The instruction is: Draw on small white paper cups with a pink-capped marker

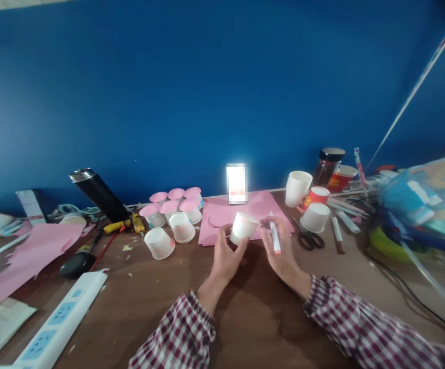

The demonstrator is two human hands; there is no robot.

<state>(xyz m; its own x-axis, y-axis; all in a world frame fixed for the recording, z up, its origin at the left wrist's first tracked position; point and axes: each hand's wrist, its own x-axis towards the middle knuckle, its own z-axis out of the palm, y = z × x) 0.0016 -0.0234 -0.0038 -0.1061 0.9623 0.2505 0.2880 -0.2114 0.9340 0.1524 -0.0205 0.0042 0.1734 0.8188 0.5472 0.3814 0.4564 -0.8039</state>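
1. The small paper cup (243, 228), matte white, smooth and tapered, is at the near edge of the flat pink sheets (263, 201), off the brown tabletop (245, 318).
2. The white marker (275, 237), a slim cylinder with an orange-red end, is near the right part of the pink sheets' near edge.
3. Left of the pink sheets stand six pink-topped cups (168, 207) in two rows, with two plain white cups (160, 243) nearer the person; farther left, a smooth black flask (101, 195) leans.
4. Just right of the pink sheets lie dark-handled scissors (310, 240), near an upturned white cup (315, 217) and a glossy red cup (317, 198). A blue wall (222, 92) rises behind the sheets.
5. The small paper cup tilts, wider end up and rightward; the marker's long axis runs away from the person, coloured end nearest.
6. The left hand (228, 252) curves around the small paper cup, thumb and fingers gripping its sides; the right hand (281, 248) is loosely curled, holding the marker against its fingers.
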